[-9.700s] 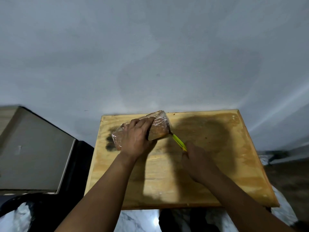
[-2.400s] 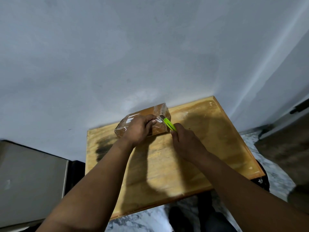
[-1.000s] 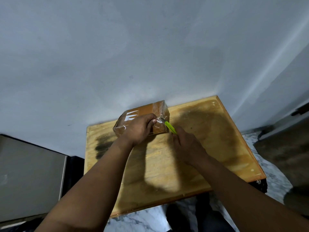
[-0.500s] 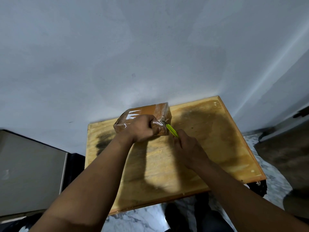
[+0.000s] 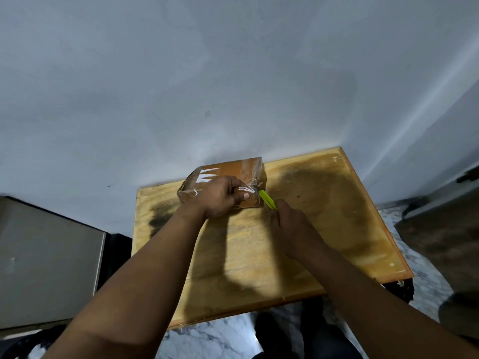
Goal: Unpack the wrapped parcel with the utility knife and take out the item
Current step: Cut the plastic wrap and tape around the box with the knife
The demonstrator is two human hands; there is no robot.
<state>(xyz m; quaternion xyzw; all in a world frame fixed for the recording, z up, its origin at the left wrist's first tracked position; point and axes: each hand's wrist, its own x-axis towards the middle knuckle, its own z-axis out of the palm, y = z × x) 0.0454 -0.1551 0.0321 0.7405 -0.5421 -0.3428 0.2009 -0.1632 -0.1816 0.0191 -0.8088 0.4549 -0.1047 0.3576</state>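
A brown parcel (image 5: 234, 169) wrapped in clear plastic lies at the back of a small wooden table (image 5: 324, 216), close to the wall. My left hand (image 5: 220, 196) lies over its near side and pinches a fold of the loose plastic. My right hand (image 5: 290, 229) grips a utility knife with a lime-green handle (image 5: 267, 200). The knife's tip touches the parcel's near right corner, beside my left thumb. The blade itself is too small to make out.
A pale wall (image 5: 233, 73) rises directly behind the table. A grey cabinet top (image 5: 46, 260) stands to the left, lower down. Marbled floor (image 5: 220, 335) shows below the table's front edge. A dark doorway area (image 5: 445, 229) is at the right.
Over the last second my left hand has gathered the plastic tighter at the parcel's near right corner. The knife stays at that corner, shifted slightly down and right.
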